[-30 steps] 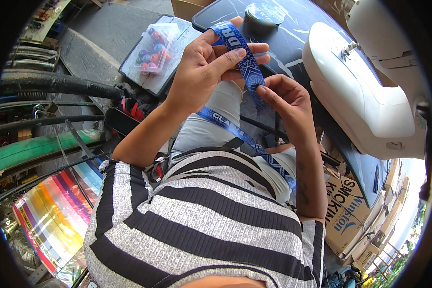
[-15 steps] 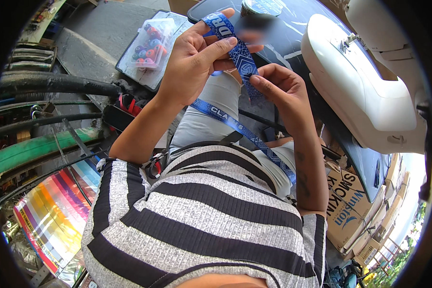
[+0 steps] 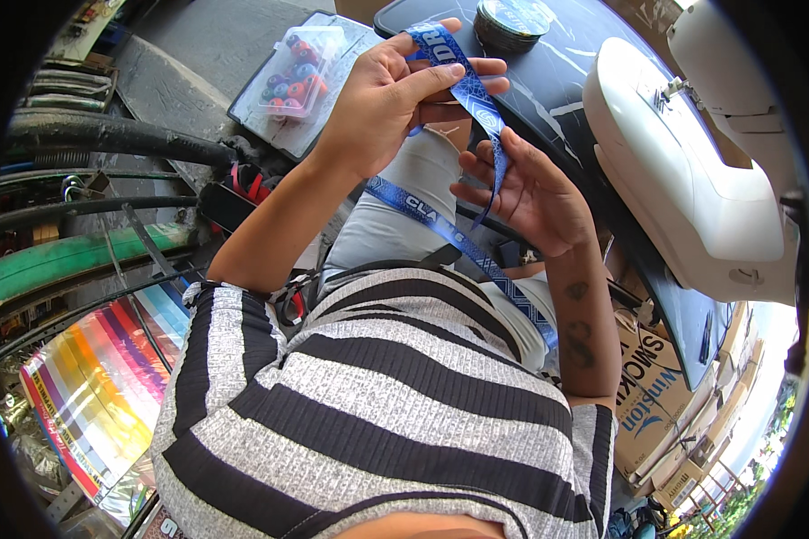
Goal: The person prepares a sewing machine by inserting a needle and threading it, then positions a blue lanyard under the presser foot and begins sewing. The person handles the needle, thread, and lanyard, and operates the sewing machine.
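Observation:
A blue printed lanyard strap (image 3: 470, 88) runs slantwise between my hands, above my lap. My left hand (image 3: 368, 112) is closed on its upper part, with the thumb pressing it against the fingers. Lower down, my right hand (image 3: 548, 193) has its fingers apart beside the strap's loose end; the thumb tip is touching or very near the strap, which turns edge-on there and hangs past the fingers. Another length of blue printed strap (image 3: 431, 220) lies across my light trousers. Whether it joins the held piece is hidden.
A dark marbled table (image 3: 557, 67) carries a white sewing machine (image 3: 683, 189) at right and a round lidded tub (image 3: 512, 25). Left stands a clear box of colored spools (image 3: 301, 76) on a board. Metal bars (image 3: 108, 139), colored sheets (image 3: 108, 386) and cardboard boxes (image 3: 652, 395) surround me.
My right hand has loosened its pinch and spread its fingers, and the strap's end has turned edge-on. My left hand still grips the strap. The whole view has shifted slightly.

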### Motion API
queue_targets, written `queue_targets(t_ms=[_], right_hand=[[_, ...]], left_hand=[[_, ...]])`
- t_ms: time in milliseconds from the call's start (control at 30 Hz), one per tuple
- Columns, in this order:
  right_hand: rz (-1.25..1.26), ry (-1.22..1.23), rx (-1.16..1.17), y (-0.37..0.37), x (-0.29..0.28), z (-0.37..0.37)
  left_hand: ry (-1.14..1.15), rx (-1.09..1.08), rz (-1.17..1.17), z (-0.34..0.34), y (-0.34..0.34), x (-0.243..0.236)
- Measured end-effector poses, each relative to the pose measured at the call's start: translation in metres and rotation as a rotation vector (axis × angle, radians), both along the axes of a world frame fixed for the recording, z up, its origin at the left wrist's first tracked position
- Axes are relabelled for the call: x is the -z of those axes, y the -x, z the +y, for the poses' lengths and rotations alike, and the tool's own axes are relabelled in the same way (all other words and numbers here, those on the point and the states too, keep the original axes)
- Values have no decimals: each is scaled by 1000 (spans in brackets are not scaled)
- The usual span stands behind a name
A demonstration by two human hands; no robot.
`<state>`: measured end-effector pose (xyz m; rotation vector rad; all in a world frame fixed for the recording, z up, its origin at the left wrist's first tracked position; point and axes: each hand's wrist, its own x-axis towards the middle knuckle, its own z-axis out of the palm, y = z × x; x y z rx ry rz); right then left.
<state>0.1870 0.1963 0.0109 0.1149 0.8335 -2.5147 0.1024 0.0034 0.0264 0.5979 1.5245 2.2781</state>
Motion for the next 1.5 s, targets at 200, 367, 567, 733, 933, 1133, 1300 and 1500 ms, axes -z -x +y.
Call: queue_targets(t_ms=[200, 367, 567, 733, 933, 1133, 1300, 1500], right_hand=[[-96, 54, 57, -4, -5, -12], [-98, 31, 123, -6, -11, -21], [-107, -14, 159, -10, -15, -29], [-87, -74, 145, -9, -14, -32], [-135, -10, 187, -10, -19, -38], [-196, -28, 111, -9, -24, -31], [-140, -64, 203, -12, -19, -35], [117, -309, 232, -14, -6, -27]], left_hand=[[-40, 29, -58, -3, 5, 9], [-25, 53, -104, -5, 7, 10], [41, 97, -188, -8, 9, 6], [26, 85, -214, -7, 10, 8], [0, 91, -224, -8, 12, 9], [-9, 98, -238, -10, 12, 9], [1, 91, -212, -11, 11, 4], [-4, 106, -107, -15, 0, -18]])
